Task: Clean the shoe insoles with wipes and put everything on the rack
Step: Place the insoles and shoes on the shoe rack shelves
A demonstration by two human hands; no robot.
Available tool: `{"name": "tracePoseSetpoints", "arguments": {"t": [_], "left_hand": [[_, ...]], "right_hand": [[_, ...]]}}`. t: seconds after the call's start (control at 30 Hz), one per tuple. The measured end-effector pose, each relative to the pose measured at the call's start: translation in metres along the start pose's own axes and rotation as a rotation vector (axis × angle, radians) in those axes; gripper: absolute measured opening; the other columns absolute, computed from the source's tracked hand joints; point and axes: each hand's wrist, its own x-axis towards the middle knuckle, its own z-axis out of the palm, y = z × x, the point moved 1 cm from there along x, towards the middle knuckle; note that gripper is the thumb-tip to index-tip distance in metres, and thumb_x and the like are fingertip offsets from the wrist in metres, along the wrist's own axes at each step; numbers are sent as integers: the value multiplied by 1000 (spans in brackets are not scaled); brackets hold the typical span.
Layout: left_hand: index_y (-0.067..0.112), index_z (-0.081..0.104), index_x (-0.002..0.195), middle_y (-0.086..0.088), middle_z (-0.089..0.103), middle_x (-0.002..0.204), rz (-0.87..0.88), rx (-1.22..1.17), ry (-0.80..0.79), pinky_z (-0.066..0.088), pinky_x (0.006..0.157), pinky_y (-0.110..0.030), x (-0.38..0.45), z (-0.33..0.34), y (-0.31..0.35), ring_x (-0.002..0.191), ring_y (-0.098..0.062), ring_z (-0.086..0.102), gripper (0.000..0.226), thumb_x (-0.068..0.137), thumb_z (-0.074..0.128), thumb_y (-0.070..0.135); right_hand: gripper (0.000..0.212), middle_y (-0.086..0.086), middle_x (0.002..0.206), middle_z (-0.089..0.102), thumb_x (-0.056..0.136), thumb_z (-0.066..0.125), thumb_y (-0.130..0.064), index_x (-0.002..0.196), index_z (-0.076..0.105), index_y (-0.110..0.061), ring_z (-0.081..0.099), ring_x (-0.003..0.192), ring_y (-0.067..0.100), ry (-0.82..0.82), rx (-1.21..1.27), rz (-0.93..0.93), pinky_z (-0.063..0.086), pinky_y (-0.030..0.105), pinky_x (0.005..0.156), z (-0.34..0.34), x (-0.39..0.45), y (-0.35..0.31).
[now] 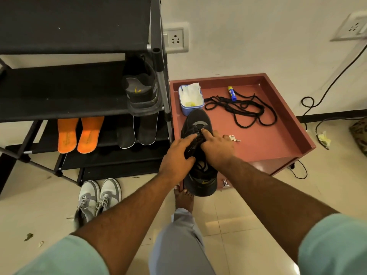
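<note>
**Insoles racked, black shoe in both hands**

Insoles first: the orange pair (pixel 80 133) and a dark pair (pixel 137 130) stand side by side on a lower shelf of the black rack (pixel 65 90), toes toward the shelf's front edge. One shelf up, at the right end, sits a black shoe (pixel 142 90), heel outward. Right beside the rack is the red table (pixel 278 141), and at its front-left corner lies the second black shoe (pixel 198 124), overhanging the front edge. The left hand (pixel 178 157) curls over the shoe's left side, gripping it; the right hand (pixel 216 145) pinches a dark bundle at the shoe's tongue, fingers curled on it. Loose black laces (pixel 242 110) sprawl across the table's middle. Grey sneakers (pixel 99 197) stand on the floor before the rack. The blue wipes tub (pixel 190 98) is at the table's back-left corner, a glue stick (pixel 232 93) near the back edge, keys (pixel 234 138) beside the right hand.
</note>
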Motion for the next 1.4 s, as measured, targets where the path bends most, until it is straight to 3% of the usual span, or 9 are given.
{"name": "tracePoseSetpoints", "arguments": {"t": [0.23, 0.53, 0.63, 0.7, 0.83, 1.0, 1.13, 1.27, 1.4], "left_hand": [[26, 62, 132, 7, 46, 144, 109, 211, 36, 49, 103, -31, -11, 4, -7, 127, -15, 51, 37, 97, 58, 16], [28, 66, 120, 4, 25, 156, 30, 642, -238, 54, 89, -41, 0, -4, 20, 99, -22, 61, 29, 101, 45, 33], [29, 67, 116, 3, 22, 157, 29, 698, -299, 52, 87, -41, 4, -9, 27, 97, -20, 59, 30, 99, 44, 37], [30, 67, 114, 4, 17, 160, 15, 695, -342, 52, 87, -40, 6, -11, 28, 98, -20, 58, 30, 98, 44, 39], [28, 69, 107, 4, 28, 154, -3, 657, -351, 51, 81, -36, 10, -9, 23, 92, -17, 56, 27, 98, 45, 38], [21, 74, 105, 3, 52, 132, 11, 401, -177, 55, 91, -40, 8, -1, 10, 102, -20, 61, 21, 97, 56, 28], [18, 74, 111, 5, 57, 131, 30, 214, -27, 53, 99, -38, 1, 4, 1, 114, -17, 59, 20, 94, 63, 21], [18, 73, 115, 3, 59, 131, 17, 157, 12, 51, 101, -31, -2, 6, 2, 116, -16, 58, 23, 94, 64, 20], [19, 73, 116, 5, 61, 126, -2, 170, 40, 51, 96, -23, -2, 7, 0, 111, -13, 60, 23, 95, 63, 21]], "right_hand": [[38, 3, 153, 17, 85, 65, -29, 121, 59, -22, 31, 127, 27, 34, -22, -47, 41, 46, 94, 2, 5, -2], [15, 5, 136, 46, 82, 64, -7, 93, 73, -2, 53, 114, 20, 277, 677, -72, 41, 32, 102, 25, -1, 21], [9, 5, 122, 47, 77, 66, -1, 84, 64, -7, 55, 101, 18, 371, 783, -76, 50, 37, 90, 25, -6, 19], [27, 4, 116, 46, 73, 67, 2, 84, 49, -13, 53, 96, 20, 449, 826, -37, 52, 40, 81, 22, -8, 17], [37, 7, 119, 53, 77, 62, 1, 112, 58, -11, 58, 100, 26, 459, 699, -111, 55, 40, 79, 17, -2, 16], [15, 11, 107, 60, 80, 58, -8, 94, 64, -7, 62, 80, 34, 393, 427, -194, 54, 44, 59, 15, 3, 18], [12, 10, 114, 62, 74, 67, -12, 85, 70, -9, 58, 95, 32, 419, 346, -202, 52, 39, 69, 15, -6, 18], [39, 1, 125, 57, 85, 53, -46, 85, 76, -14, 46, 109, 22, 384, 454, -121, 40, 30, 84, 24, -15, 25], [19, 6, 121, 55, 82, 70, -27, 89, 73, -9, 49, 102, 27, 380, 423, -92, 46, 37, 83, 18, -8, 17]]}}
